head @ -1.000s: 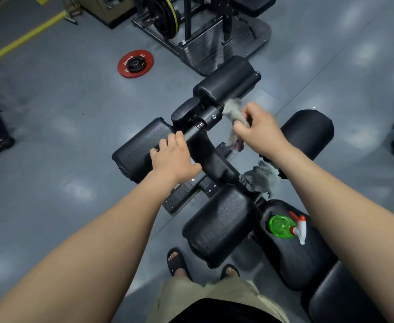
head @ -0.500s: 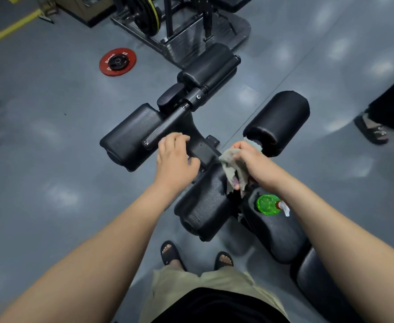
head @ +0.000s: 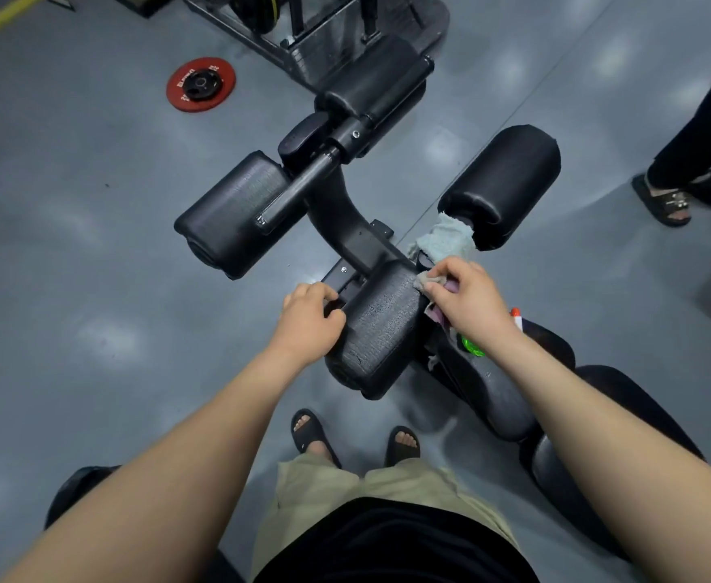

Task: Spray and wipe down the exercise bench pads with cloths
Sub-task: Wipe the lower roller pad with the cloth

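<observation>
The black exercise bench has several roller pads. My right hand (head: 467, 298) grips a grey cloth (head: 427, 281) and presses it on the top right of the near roller pad (head: 381, 330). My left hand (head: 311, 315) grips the left end of that pad, by the frame bracket. A second pale cloth (head: 446, 239) lies bunched on the frame next to the right roller pad (head: 503, 183). The green spray bottle (head: 471, 345) with its white and orange nozzle lies on the seat pad (head: 497, 397), mostly hidden behind my right wrist. The left roller pad (head: 232, 216) sits farther out.
A red weight plate (head: 200, 84) lies on the grey floor at the far left. A black weight rack base (head: 345, 31) stands beyond the bench. Another person's leg and sandalled feet (head: 677, 195) are at the right. My own sandalled feet (head: 354, 439) stand beside the bench.
My right hand brought the cloth back from the far crossbar to the near roller pad. My left hand slid from the upper bar down to that pad's left end. The view shifted back.
</observation>
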The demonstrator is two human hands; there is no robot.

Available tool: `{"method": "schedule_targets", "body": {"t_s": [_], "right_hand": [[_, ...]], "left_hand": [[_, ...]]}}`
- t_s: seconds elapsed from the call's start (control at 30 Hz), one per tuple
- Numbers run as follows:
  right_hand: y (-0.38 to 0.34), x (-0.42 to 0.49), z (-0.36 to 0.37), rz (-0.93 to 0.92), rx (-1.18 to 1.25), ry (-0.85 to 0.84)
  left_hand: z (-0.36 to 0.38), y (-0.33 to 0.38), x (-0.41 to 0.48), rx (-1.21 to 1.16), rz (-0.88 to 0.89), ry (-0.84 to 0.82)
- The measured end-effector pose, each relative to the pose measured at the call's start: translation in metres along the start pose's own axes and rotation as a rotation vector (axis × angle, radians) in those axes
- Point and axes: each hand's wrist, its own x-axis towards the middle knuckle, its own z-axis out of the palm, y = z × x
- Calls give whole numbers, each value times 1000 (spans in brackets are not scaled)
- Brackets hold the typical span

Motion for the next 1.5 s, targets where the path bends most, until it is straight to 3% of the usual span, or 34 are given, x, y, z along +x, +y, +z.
{"method": "schedule_targets", "body": {"t_s": [0.1,0.23,0.6,0.73,0.83,1.0,1.2,1.4,1.5], "right_hand": [[3,-12,4,-139,-205,95],[14,-19,2,-275,-381,-22],[15,-37,30,-400,-422,29],[12,-56,44,-534,-425,-86],[12,-41,33,-491,-466,-80],[8,-20,23,-321,-451,129],[11,-55,40,-553,-459,-72],[14,-19,22,-349,-475,105],[11,-40,37,-422,-471,48]], "left_hand": [[0,-6,-8,-36,8,-35],[5,-15,-16,-135,47,-80],[18,-24,-19,-211,43,-66],[21,-25,-19,-235,32,-61],[21,-26,-18,-231,40,-59],[23,-28,-17,-243,38,-59],[26,-33,-15,-264,9,-61],[24,-31,-14,-259,-7,-82],[25,-32,-14,-269,-10,-81]]}}
